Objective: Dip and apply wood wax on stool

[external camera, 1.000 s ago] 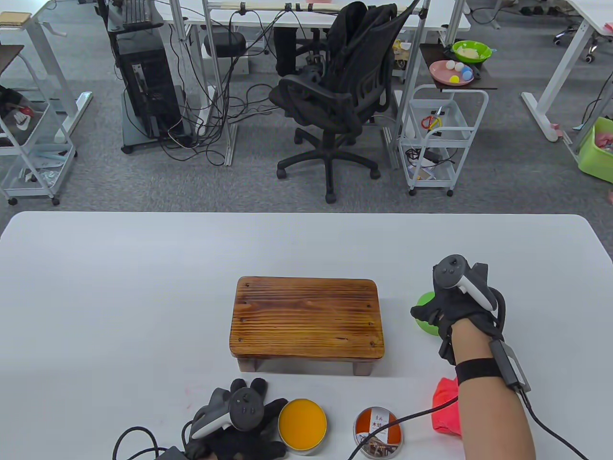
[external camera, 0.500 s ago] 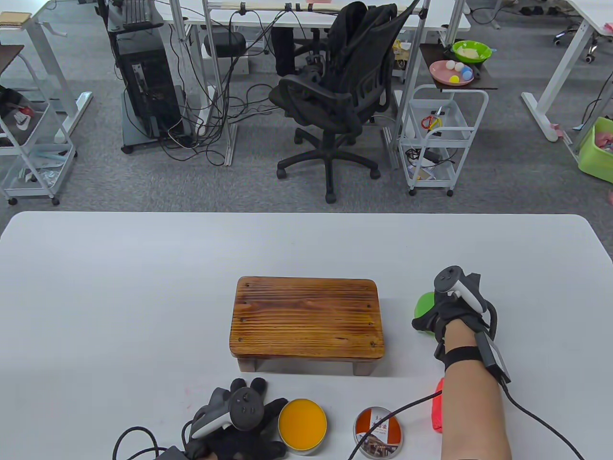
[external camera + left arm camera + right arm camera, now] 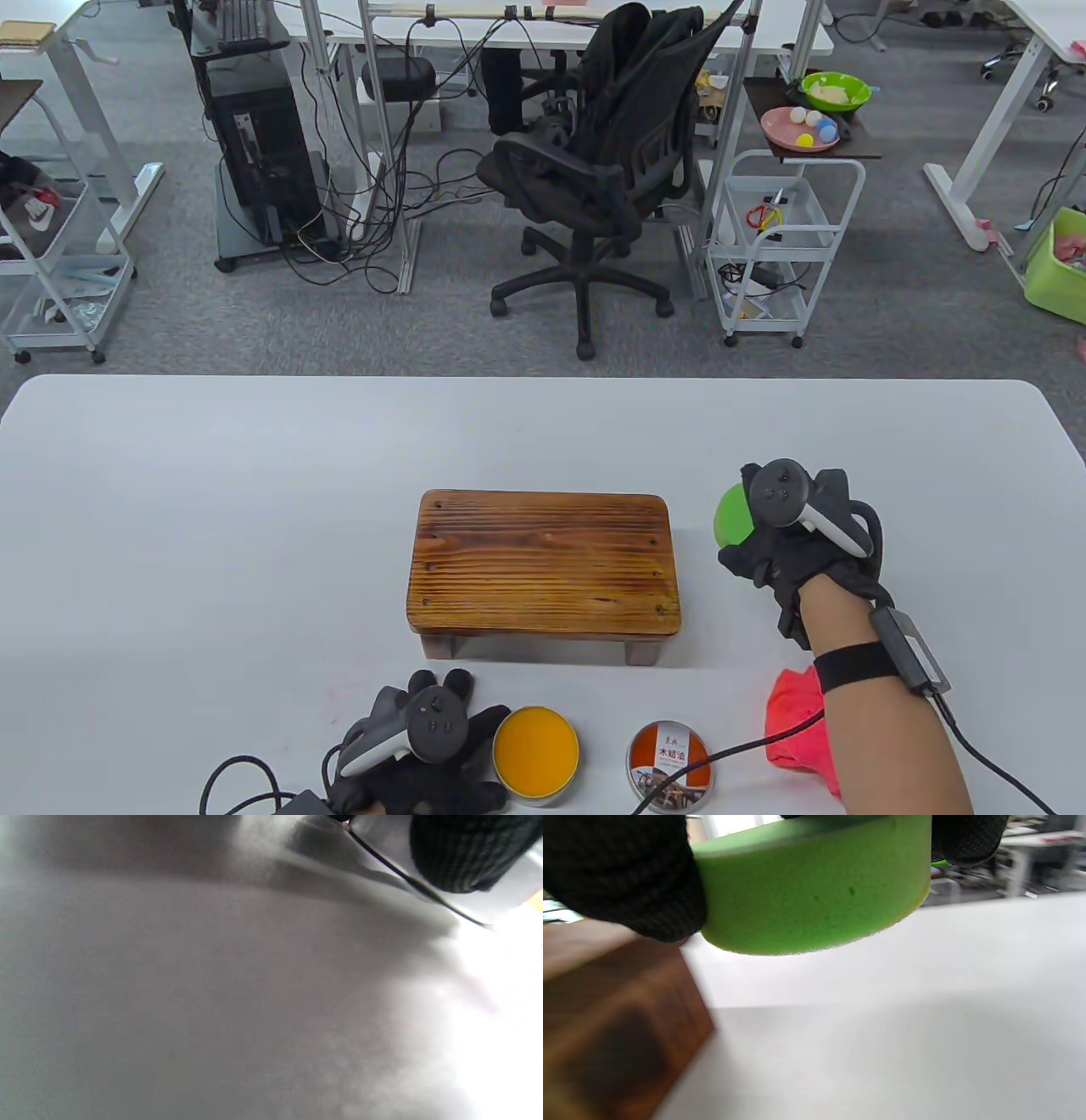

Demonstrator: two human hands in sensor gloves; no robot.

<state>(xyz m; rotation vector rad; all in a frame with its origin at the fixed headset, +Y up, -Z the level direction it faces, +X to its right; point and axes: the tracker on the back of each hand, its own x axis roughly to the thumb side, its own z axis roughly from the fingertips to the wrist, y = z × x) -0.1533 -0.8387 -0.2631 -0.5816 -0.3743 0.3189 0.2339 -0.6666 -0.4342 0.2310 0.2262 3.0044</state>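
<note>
The right hand [image 3: 793, 543] is gripping the green sponge [image 3: 735, 516] and has just lifted it off the table [image 3: 212, 509] right of the stool [image 3: 543, 564], ready for dipping, while the left hand [image 3: 424, 755], fingers spread, is resting against the open wax tin [image 3: 535, 751] in front of the stool

Grey carpet [image 3: 170, 340] across the upper half. Black office chair [image 3: 594, 170] at top centre, computer tower [image 3: 254, 161] among tangled cables upper left, white wire trolley [image 3: 785, 246] upper right, green bin [image 3: 1056, 267] at right edge. White worktop [image 3: 254, 509] filling the lower half.
</note>
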